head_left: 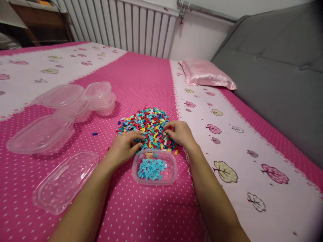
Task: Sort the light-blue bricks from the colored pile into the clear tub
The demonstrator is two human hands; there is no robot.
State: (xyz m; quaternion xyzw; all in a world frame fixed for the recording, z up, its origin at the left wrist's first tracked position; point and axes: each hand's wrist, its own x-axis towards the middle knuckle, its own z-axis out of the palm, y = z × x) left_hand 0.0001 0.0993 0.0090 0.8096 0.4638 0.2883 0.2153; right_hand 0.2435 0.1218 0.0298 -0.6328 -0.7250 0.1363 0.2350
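Note:
A heap of small coloured bricks [147,122] lies on the pink dotted bedspread [141,77]. My left hand [124,146] rests at the heap's near left edge, fingers curled and reaching into the bricks. My right hand [179,133] sits at the heap's near right edge, fingertips pinched among the bricks; what they hold is too small to make out. Just in front of the heap, between my wrists, stands a clear plastic tub [154,167] holding several light-blue bricks.
Empty clear tubs and lids lie to the left: a lid [64,181], a large tub [41,134], a stack [75,99]. A stray blue brick [95,133] lies on the spread. A pink pillow [205,74], grey headboard [277,67] and radiator [131,27] are behind.

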